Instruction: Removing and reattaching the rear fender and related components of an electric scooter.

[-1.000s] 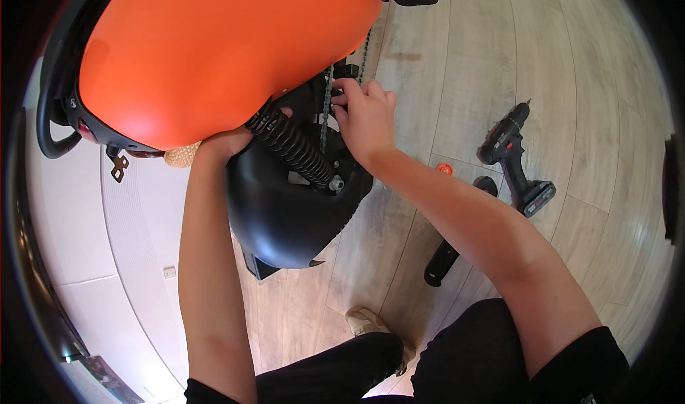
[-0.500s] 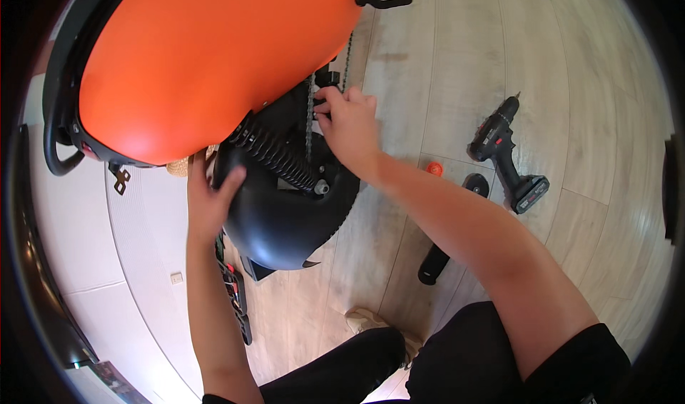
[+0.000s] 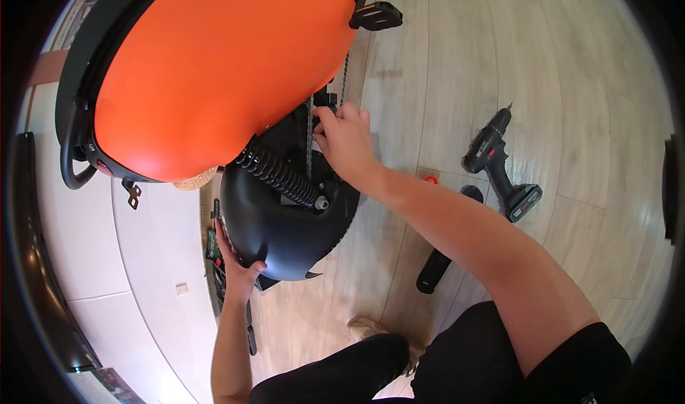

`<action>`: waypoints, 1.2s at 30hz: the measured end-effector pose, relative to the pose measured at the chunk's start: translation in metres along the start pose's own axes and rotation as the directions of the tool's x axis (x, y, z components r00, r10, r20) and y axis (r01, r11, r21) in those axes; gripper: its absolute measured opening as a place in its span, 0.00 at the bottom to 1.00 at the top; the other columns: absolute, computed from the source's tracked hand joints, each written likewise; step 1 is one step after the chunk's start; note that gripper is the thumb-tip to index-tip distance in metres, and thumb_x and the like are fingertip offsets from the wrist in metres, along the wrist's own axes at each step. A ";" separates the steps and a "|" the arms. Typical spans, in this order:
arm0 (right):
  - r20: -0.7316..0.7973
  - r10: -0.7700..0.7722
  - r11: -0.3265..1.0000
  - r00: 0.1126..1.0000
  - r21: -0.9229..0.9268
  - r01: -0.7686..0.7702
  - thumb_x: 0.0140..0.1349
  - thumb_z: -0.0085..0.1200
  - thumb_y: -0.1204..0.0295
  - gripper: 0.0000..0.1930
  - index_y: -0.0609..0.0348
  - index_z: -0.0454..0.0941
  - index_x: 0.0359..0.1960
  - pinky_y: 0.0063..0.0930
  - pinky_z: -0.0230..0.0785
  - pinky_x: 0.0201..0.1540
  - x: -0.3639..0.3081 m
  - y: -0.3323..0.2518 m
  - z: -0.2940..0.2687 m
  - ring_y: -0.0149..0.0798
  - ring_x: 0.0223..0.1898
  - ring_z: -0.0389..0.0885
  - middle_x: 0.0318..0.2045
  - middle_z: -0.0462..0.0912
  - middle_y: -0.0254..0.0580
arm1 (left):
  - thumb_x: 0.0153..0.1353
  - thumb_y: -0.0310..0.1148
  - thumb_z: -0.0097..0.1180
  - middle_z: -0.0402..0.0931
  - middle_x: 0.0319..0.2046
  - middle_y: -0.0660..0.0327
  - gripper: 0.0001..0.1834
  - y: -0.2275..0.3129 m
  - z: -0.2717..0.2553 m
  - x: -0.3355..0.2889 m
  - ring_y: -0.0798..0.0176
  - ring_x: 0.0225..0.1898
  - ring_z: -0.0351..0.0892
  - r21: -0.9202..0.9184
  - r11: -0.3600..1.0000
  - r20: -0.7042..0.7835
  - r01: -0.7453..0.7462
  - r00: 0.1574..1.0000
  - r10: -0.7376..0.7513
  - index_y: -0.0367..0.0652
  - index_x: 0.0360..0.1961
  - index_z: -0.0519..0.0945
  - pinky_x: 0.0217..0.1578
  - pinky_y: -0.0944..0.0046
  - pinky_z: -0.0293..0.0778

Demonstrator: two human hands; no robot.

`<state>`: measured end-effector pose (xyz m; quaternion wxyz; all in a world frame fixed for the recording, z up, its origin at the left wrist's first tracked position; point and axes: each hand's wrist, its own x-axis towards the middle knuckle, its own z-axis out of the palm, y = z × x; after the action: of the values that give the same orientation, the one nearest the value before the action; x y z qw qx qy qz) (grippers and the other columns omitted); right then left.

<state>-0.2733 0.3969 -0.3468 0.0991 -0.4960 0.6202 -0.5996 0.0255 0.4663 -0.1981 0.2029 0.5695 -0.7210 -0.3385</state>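
Observation:
A vehicle with a large orange body shell [image 3: 193, 83] stands in front of me, its black rear fender [image 3: 285, 233] towards me. The thumb of my left hand [image 3: 239, 272] lies on the fender's lower left edge, its fingers wrapped along the wheel's left side. My right hand [image 3: 348, 147] is closed in a pinch beside the chain [image 3: 310, 136]; whatever its fingertips hold is hidden. Between fender and shell runs a black coil spring shock [image 3: 278, 175], with a bolt [image 3: 322, 203] at its lower end. A black pedal [image 3: 378, 16] sticks out at the shell's upper right.
On the wooden floor to the right lies a cordless drill [image 3: 499, 165]. A black cylindrical object [image 3: 433, 270] and a small orange-red item [image 3: 431, 180] lie near my right forearm. Tools [image 3: 216, 258] lie left of the fender, beside a white wall panel [image 3: 157, 240].
My left hand has moved down from beside the shock to the fender's lower left edge. My right hand stays by the chain. The view has shifted slightly.

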 end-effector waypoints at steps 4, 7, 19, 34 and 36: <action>0.021 -0.035 0.999 0.999 0.010 0.035 0.53 0.64 0.76 0.19 0.53 0.78 0.48 0.41 0.58 0.48 0.000 0.003 0.000 0.41 0.42 0.72 0.27 0.83 0.29 | 0.28 0.67 0.81 0.47 0.77 0.49 0.86 -0.036 -0.005 -0.029 0.49 0.74 0.57 0.013 0.997 -0.035 0.076 0.997 -0.076 0.45 0.80 0.36 0.71 0.51 0.59; 0.017 -0.047 0.999 0.999 -0.015 0.048 0.52 0.66 0.78 0.21 0.50 0.79 0.49 0.39 0.59 0.49 -0.001 -0.002 0.003 0.37 0.41 0.72 0.31 0.87 0.22 | 0.29 0.64 0.81 0.55 0.73 0.50 0.81 -0.082 -0.006 -0.058 0.52 0.71 0.61 -0.062 0.995 -0.104 0.073 0.991 -0.079 0.40 0.78 0.45 0.70 0.52 0.60; 0.068 0.097 0.994 0.993 -0.060 -0.093 0.47 0.71 0.75 0.18 0.48 0.82 0.41 0.40 0.59 0.51 -0.005 -0.006 0.007 0.39 0.46 0.71 0.36 0.86 0.22 | 0.41 0.46 0.84 0.73 0.60 0.54 0.65 -0.058 0.002 -0.057 0.60 0.59 0.74 -0.201 0.968 -0.062 0.152 0.984 -0.168 0.30 0.73 0.56 0.63 0.62 0.68; 0.011 0.014 0.987 1.000 -0.158 -0.012 0.45 0.69 0.74 0.07 0.52 0.86 0.28 0.42 0.58 0.48 -0.002 -0.005 0.006 0.43 0.47 0.69 0.38 0.73 0.33 | 0.46 0.46 0.82 0.75 0.60 0.53 0.60 -0.026 -0.004 -0.058 0.59 0.61 0.73 -0.013 0.977 -0.002 0.215 0.977 -0.215 0.28 0.72 0.58 0.65 0.61 0.65; 0.060 -0.006 0.983 0.998 -0.185 0.017 0.46 0.68 0.74 0.06 0.52 0.86 0.28 0.41 0.59 0.48 0.003 -0.006 0.003 0.43 0.47 0.70 0.38 0.73 0.33 | 0.46 0.39 0.81 0.80 0.52 0.51 0.57 -0.024 -0.002 -0.059 0.61 0.53 0.78 0.017 0.984 -0.052 0.179 0.983 -0.178 0.27 0.71 0.60 0.61 0.63 0.68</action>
<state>-0.2698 0.3947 -0.3413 0.0673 -0.5241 0.6674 -0.5248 0.0594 0.5194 -0.2084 0.1835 0.6424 -0.6653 -0.3331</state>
